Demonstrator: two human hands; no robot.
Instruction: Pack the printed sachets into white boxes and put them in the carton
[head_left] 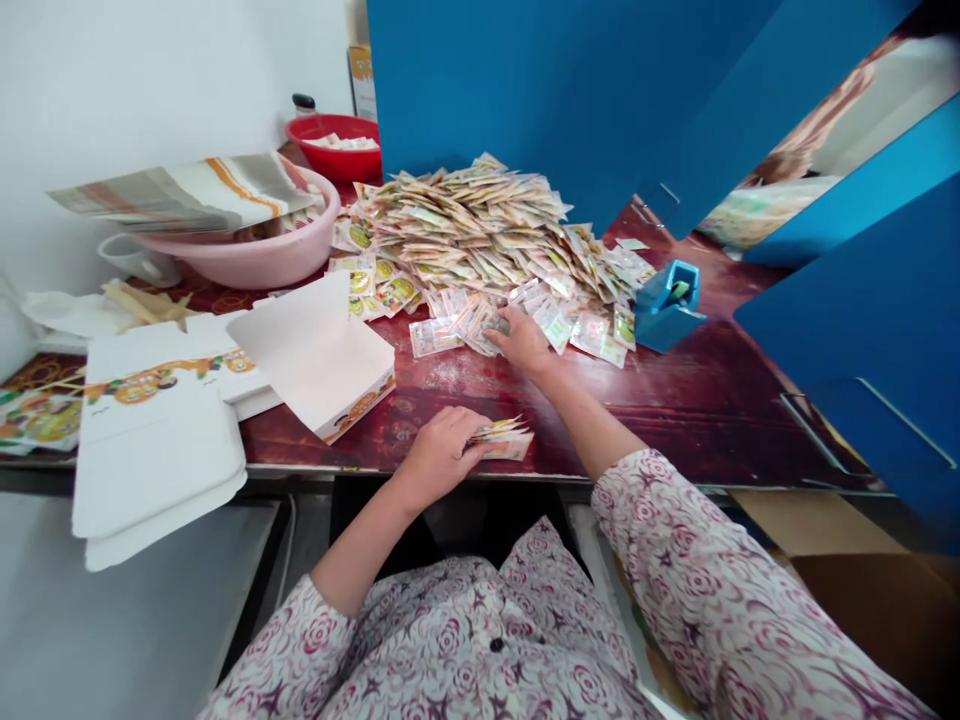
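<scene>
My left hand (444, 452) is closed round a small stack of printed sachets (510, 446) at the table's front edge, their ends fanning out to the right. Further forward, my right hand (525, 342) has its thumb and fingers closed on a sachet (493, 325) among the loose ones lying at the front of the heap. Behind it rises a large heap of flat sachets (472, 225). Left of my hands stands a white carton with its lid up (330, 365), an orange fruit print along its front.
Flat white cartons (157, 450) overhang the table edge at left. A pink basin (255, 255) bears printed sheets, with a white mug (139, 262) beside it and a red basin (334, 150) behind. A blue tape dispenser (667, 310) stands right of the heap, near blue panels (525, 90).
</scene>
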